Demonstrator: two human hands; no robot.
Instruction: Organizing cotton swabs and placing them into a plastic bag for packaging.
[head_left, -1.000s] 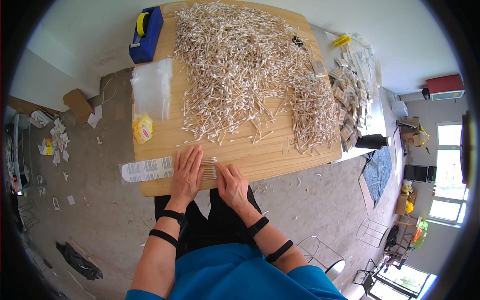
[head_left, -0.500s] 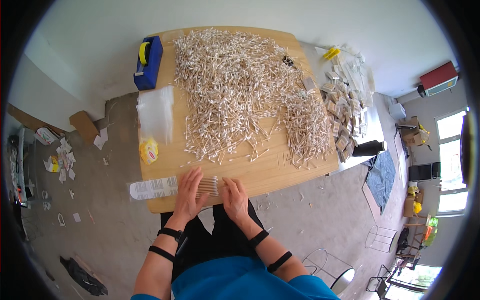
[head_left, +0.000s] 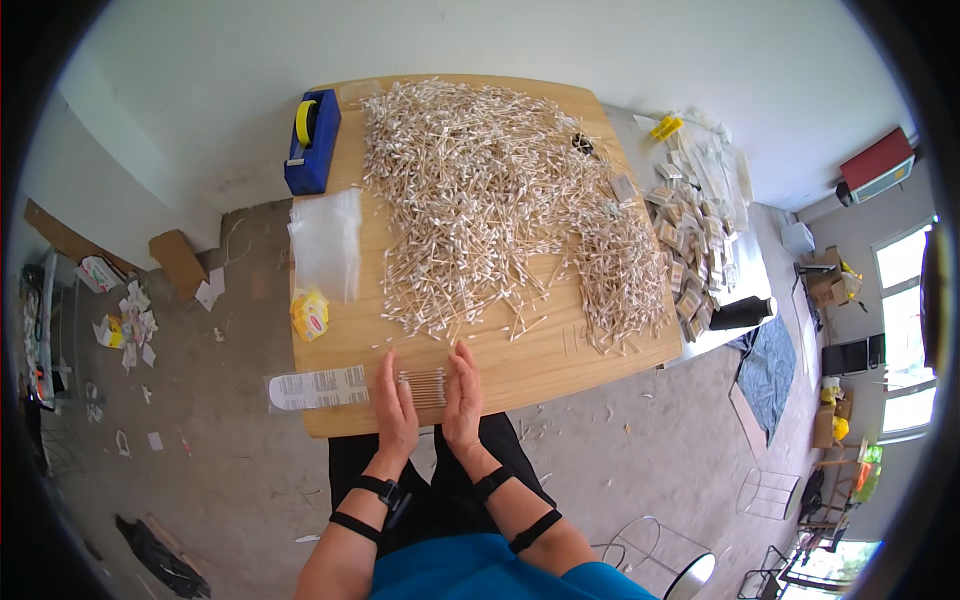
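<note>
A: Status at the near edge?

B: Small bundle of cotton swabs [head_left: 424, 387] lies flat on the counter [head_left: 560, 352], right at the near edge. Left hand [head_left: 395, 410] on its left side, right hand [head_left: 463, 392] on its right. Both palms stand on edge, fingers straight and held together, pressing inward on the swab tips. Flat-hand squeeze, nothing is clamped or lifted.

A: What's around it?

B: A flat printed packet [head_left: 318, 386] touches the left hand's outer side and overhangs the counter edge. Big loose heap of swabs [head_left: 480, 190] sits further back, well apart from the bundle. Clear plastic bags [head_left: 325, 243], a small yellow pack [head_left: 309, 314] and a blue tape dispenser [head_left: 311, 141] run up the left side. Small filled packets [head_left: 690, 240] are piled on the right.

A: Handling?

B: My read: very light, thin wooden sticks, stiff along the length but easy to snap if bent. Tips are soft. Loose bundle will roll and fan out if pressure comes off one side. Best hold is across the middle of the sticks, all round the bundle, not at the cotton ends.
</note>
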